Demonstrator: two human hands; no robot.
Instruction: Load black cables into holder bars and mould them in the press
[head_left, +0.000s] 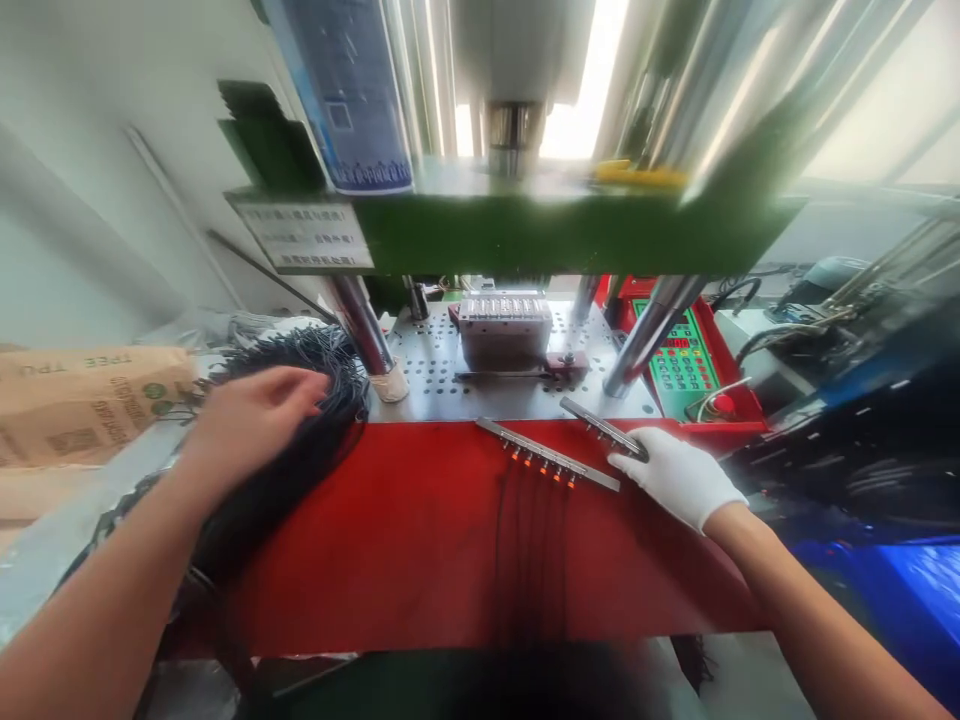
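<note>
My right hand (679,475), in a white glove, grips one end of a narrow metal bar (600,425) with small pins along its edge. The bar is held at a slant over the back edge of a red work surface (360,540). Left of it lies a second metal bar (547,453) with a row of orange-tipped cable ends (542,468); thin black cables run from these toward me. My bare left hand (259,415) is over a large bundle of black cables (322,360), fingers loosely bent and apart, with nothing visible in them.
Behind the red surface, a metal mould block (504,335) sits on a perforated plate (427,350) between steel columns, under a green press beam (480,235). A control panel (679,350) is at right, a brown paper sack (90,405) at left, a blue bin (892,600) at lower right.
</note>
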